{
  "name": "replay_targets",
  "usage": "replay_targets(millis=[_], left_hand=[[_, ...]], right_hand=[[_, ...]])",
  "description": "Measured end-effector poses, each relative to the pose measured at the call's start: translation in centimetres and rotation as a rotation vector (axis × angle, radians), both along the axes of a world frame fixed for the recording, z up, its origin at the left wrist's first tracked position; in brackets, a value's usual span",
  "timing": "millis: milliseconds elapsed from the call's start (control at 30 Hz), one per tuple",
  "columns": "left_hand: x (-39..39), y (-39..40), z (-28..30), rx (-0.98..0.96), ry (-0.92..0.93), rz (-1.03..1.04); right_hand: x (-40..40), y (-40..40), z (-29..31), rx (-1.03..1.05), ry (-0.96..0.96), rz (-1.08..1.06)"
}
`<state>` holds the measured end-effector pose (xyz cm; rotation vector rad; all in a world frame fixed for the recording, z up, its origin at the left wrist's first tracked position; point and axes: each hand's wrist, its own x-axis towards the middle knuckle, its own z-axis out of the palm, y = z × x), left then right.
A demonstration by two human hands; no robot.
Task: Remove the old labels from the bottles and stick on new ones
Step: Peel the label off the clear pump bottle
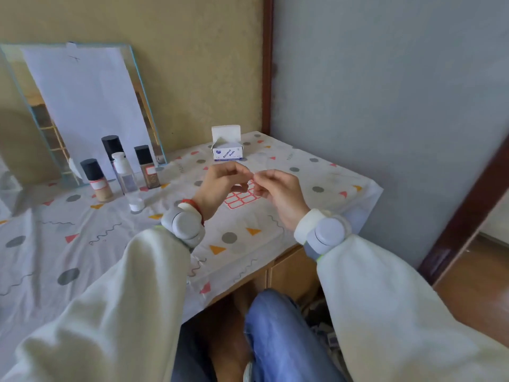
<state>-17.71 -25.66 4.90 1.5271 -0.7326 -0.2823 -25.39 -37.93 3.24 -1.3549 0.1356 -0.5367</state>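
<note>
Cream sleeves (115,299) nearest, grey wrist units above. Left hand (220,186) and right hand (278,194) raised together over the white sheet of red-bordered labels (242,199) lying on the patterned tablecloth (82,244). Fingertips pinched, nearly meeting; what they grip is too small to tell. Four dark-capped and clear bottles (124,172) stand well left, apart from both hands. White alcohol-pad box (227,150) behind.

Bare tablecloth (82,244) lies open in front and left. Bottles (121,172) crowd the back left before the mirror (82,106); a box (227,151) stands behind.
</note>
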Motion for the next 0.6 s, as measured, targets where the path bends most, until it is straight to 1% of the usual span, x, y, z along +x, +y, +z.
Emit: replay_targets(millis=[100,167,300,367,467,533,600], left_hand=[[-0.5,-2.7,-0.9,0.067,-0.009,-0.088],[-1.1,-5.0,-1.6,0.119,-0.046,-0.137],[-1.7,-8.3,-2.8,0.22,-0.17,-0.184],[-2.0,-10.4,-3.6,0.286,-0.266,-0.226],[-1.8,-13.2,-4.8,0.4,-0.376,-0.206],[-1.6,-14.3,-5.5,0.464,-0.431,-0.173],[-1.3,-15.5,-6.3,0.484,-0.465,-0.172]], right_hand=[[-1.4,-2.3,-0.9,-0.025,0.035,-0.099],[-2.5,-4.0,-1.7,-0.04,0.079,-0.157],[-3.8,-6.9,-3.8,-0.052,0.156,-0.246],[-4.8,-8.9,-5.0,-0.007,0.182,-0.307],[-6.0,-11.9,-6.8,0.095,0.216,-0.383],[-6.6,-13.2,-7.9,0.096,0.253,-0.386],[-7.2,-14.4,-9.3,0.06,0.34,-0.386]])
